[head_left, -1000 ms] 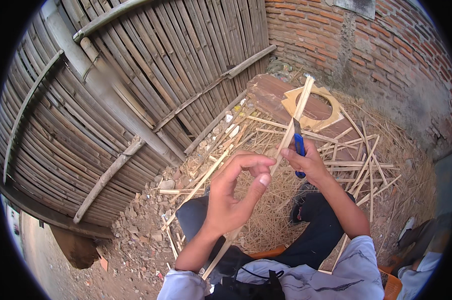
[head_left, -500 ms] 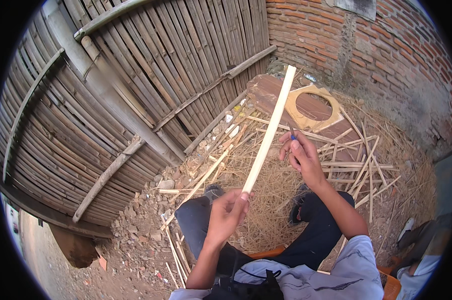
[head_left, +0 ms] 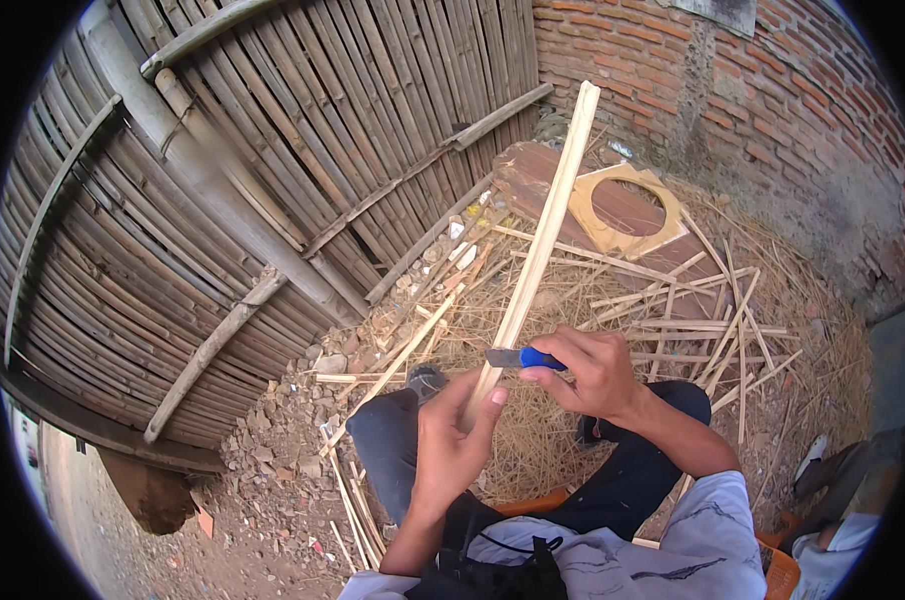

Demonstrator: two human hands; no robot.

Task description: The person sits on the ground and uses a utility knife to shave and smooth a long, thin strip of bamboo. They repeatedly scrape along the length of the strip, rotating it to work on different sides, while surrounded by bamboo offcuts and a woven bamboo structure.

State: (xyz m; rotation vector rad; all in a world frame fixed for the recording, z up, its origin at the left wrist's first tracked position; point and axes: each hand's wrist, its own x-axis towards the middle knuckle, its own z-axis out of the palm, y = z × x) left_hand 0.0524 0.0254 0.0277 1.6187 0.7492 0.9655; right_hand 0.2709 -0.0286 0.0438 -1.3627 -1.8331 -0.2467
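A long pale strip of split bamboo [head_left: 543, 235] slants up and away in front of me. My left hand [head_left: 453, 430] is closed round its near end, thumb along the side. In my right hand [head_left: 598, 372] is a knife [head_left: 541, 358] with a blue handle and a short dark blade. The blade lies across the strip's face just above my left thumb and appears to touch it. The fingers of my right hand wrap the handle, hiding part of it.
Several cut strips [head_left: 718, 330] lie crossed at the right, over straw-like shavings [head_left: 533, 440]. Beyond them sits a tan board with a round hole [head_left: 628, 240]. A bamboo fence [head_left: 273, 150] rises left, a brick wall [head_left: 773, 90] behind. Another person [head_left: 853, 490] is at the right edge.
My right hand has come down and left, bringing the knife onto the strip. The strip has turned to show a grooved face, and its far end is higher in view.
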